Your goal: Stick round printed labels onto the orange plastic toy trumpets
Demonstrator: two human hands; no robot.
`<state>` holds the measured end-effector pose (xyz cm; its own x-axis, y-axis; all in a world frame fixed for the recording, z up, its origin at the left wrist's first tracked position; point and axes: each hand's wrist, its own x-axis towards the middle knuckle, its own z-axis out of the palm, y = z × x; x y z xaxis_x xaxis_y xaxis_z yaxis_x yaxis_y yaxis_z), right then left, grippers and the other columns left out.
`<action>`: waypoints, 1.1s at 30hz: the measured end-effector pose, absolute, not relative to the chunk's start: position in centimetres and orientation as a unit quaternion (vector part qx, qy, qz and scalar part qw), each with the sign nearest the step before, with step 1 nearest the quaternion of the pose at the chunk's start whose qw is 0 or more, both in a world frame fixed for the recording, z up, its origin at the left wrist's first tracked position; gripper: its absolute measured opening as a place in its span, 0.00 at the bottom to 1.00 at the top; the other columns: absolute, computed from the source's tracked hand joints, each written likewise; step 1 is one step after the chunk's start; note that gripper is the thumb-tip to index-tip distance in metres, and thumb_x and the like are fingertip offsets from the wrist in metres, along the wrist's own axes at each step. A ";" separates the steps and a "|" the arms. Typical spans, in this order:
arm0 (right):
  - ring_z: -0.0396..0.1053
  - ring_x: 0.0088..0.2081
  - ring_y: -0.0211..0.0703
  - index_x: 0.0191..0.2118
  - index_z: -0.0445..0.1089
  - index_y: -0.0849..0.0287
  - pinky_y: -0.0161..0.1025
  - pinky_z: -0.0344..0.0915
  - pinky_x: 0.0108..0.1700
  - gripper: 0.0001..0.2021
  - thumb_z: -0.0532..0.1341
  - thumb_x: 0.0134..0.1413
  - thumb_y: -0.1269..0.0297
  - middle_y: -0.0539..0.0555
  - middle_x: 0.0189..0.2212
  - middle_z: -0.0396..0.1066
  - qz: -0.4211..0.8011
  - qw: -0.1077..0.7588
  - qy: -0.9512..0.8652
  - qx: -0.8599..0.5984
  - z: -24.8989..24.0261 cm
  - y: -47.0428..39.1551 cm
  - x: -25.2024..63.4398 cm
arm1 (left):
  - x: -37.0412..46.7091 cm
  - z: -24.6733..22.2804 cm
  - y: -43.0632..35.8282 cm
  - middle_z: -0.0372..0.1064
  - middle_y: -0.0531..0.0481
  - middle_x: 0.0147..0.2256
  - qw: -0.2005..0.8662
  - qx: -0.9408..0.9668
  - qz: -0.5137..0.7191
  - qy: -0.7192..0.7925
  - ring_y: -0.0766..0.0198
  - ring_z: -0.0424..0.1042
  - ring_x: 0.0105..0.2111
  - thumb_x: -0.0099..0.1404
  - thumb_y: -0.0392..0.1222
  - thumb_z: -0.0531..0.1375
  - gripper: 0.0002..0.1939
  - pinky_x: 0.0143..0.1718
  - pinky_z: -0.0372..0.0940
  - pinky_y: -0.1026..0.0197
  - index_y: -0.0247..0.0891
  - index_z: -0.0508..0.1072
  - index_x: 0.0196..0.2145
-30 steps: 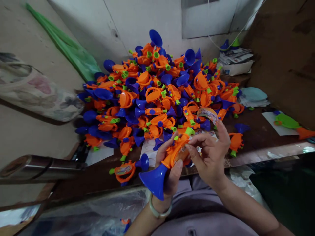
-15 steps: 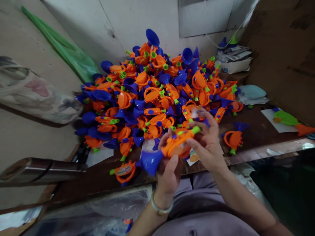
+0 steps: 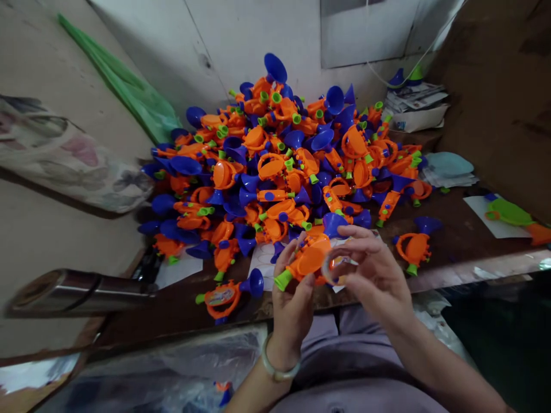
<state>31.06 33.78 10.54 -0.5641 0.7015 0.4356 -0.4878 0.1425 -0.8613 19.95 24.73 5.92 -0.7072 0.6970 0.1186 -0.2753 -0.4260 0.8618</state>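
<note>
My left hand (image 3: 291,301) grips an orange toy trumpet (image 3: 308,258) with a green mouthpiece pointing down-left and its blue bell pointing up and away. My right hand (image 3: 374,274) pinches a small round sticker (image 3: 333,267) against the trumpet's right side. Both hands hover over the near edge of a dark wooden table (image 3: 451,241). Behind them rises a big pile of orange, blue and green toy trumpets (image 3: 279,160).
One trumpet with a sticker (image 3: 224,295) lies alone left of my hands, another (image 3: 413,244) to the right. White sticker sheets (image 3: 262,261) lie under the hands. A metal pipe (image 3: 81,287) juts from the left. Papers and a box (image 3: 413,106) sit at the back right.
The trumpet in my left hand was flipped end for end: its blue bell pointed down-left, now up and away. My right hand came down beside it with the sticker.
</note>
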 end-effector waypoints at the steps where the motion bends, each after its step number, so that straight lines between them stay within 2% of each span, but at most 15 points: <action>1: 0.79 0.38 0.37 0.46 0.78 0.46 0.34 0.80 0.38 0.07 0.72 0.64 0.59 0.51 0.48 0.76 0.655 0.468 -0.578 -0.131 10.8 34.2 31.0 | 20.0 6.0 24.8 0.69 0.45 0.69 0.306 0.236 0.817 0.428 0.48 0.75 0.64 0.67 0.45 0.72 0.26 0.62 0.74 0.50 0.54 0.76 0.61; 3: 0.72 0.27 0.31 0.38 0.77 0.51 0.27 0.73 0.29 0.07 0.75 0.61 0.60 0.46 0.32 0.74 0.654 0.476 -0.555 -0.195 11.2 34.9 30.7 | 20.2 6.2 24.8 0.70 0.44 0.68 0.302 0.254 0.821 0.413 0.48 0.76 0.63 0.65 0.44 0.74 0.27 0.60 0.74 0.53 0.53 0.78 0.60; 5: 0.68 0.24 0.31 0.36 0.75 0.53 0.26 0.71 0.27 0.11 0.76 0.58 0.58 0.44 0.27 0.72 0.645 0.474 -0.557 -0.224 11.4 35.0 30.4 | 20.3 6.4 24.7 0.70 0.43 0.68 0.296 0.277 0.817 0.410 0.47 0.75 0.64 0.65 0.43 0.73 0.27 0.61 0.74 0.53 0.51 0.78 0.61; 7: 0.71 0.25 0.33 0.37 0.74 0.53 0.28 0.72 0.28 0.12 0.77 0.57 0.58 0.45 0.28 0.74 0.630 0.469 -0.575 -0.231 11.4 34.7 30.1 | 20.4 6.7 24.5 0.68 0.42 0.69 0.296 0.299 0.808 0.412 0.47 0.73 0.65 0.66 0.43 0.72 0.27 0.63 0.72 0.52 0.51 0.77 0.62; 11: 0.76 0.30 0.36 0.40 0.72 0.52 0.31 0.77 0.32 0.12 0.75 0.58 0.63 0.46 0.32 0.76 0.580 0.486 -0.617 -0.217 11.3 33.9 29.9 | 20.4 6.9 24.1 0.65 0.42 0.71 0.279 0.333 0.789 0.434 0.46 0.71 0.67 0.67 0.44 0.72 0.28 0.66 0.69 0.50 0.52 0.75 0.63; 17: 0.73 0.29 0.35 0.42 0.70 0.50 0.30 0.75 0.31 0.13 0.73 0.58 0.70 0.45 0.33 0.72 0.537 0.501 -0.650 -0.196 10.9 33.7 29.9 | 20.2 7.0 24.2 0.66 0.40 0.70 0.246 0.357 0.779 0.454 0.42 0.69 0.68 0.63 0.49 0.75 0.32 0.67 0.68 0.45 0.49 0.75 0.63; 23: 0.74 0.36 0.37 0.46 0.70 0.48 0.32 0.76 0.38 0.15 0.70 0.59 0.74 0.47 0.38 0.71 0.498 0.549 -0.644 -0.188 9.9 33.2 29.6 | 20.1 7.2 24.6 0.72 0.43 0.67 0.217 0.367 0.781 0.455 0.47 0.72 0.66 0.68 0.43 0.72 0.24 0.65 0.71 0.49 0.51 0.76 0.60; 30: 0.73 0.35 0.39 0.46 0.68 0.49 0.35 0.75 0.36 0.13 0.68 0.62 0.73 0.47 0.36 0.70 0.448 0.567 -0.673 -0.156 9.9 33.4 29.4 | 20.3 7.0 24.8 0.72 0.43 0.66 0.213 0.353 0.785 0.463 0.47 0.72 0.66 0.70 0.42 0.69 0.20 0.66 0.69 0.47 0.50 0.77 0.59; 33: 0.73 0.35 0.40 0.45 0.67 0.49 0.36 0.75 0.36 0.13 0.68 0.62 0.72 0.48 0.36 0.71 0.441 0.567 -0.676 -0.165 9.9 33.3 29.4 | 20.3 7.0 24.9 0.72 0.43 0.66 0.222 0.339 0.790 0.460 0.45 0.71 0.67 0.70 0.43 0.69 0.19 0.67 0.68 0.43 0.50 0.77 0.58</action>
